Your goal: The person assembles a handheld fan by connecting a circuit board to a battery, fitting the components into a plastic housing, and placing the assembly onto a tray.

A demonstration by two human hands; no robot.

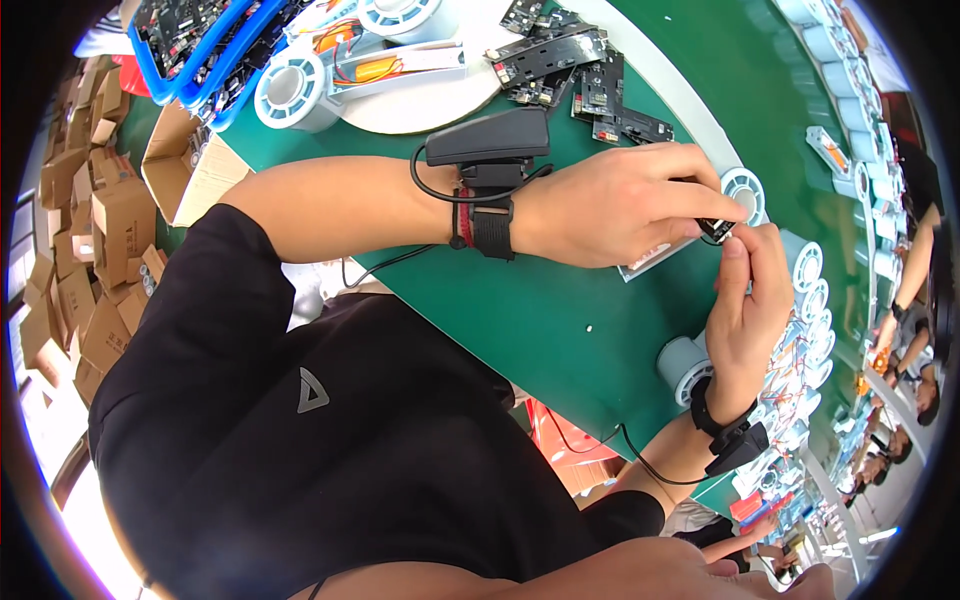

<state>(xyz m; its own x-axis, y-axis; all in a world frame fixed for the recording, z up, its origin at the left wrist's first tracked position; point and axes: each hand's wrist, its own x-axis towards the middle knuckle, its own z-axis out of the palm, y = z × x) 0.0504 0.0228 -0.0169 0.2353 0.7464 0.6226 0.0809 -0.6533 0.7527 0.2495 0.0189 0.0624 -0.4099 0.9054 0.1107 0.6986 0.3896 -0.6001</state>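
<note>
Head view: green bench (520, 310) strewn with white spools (290, 90), dark circuit boards (560, 60), blue trays (200, 50); cardboard boxes (90, 220) stacked on floor beside. Left hand (620, 205) and right hand (750, 300) above bench, fingers of both pinched together on small dark part (717, 231).

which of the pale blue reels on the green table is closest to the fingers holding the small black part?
The pale blue reel standing directly behind both hands' fingers, just past the small black part. The other reels sit farther off: one by the right wrist, others at the table's far-left end.
</note>
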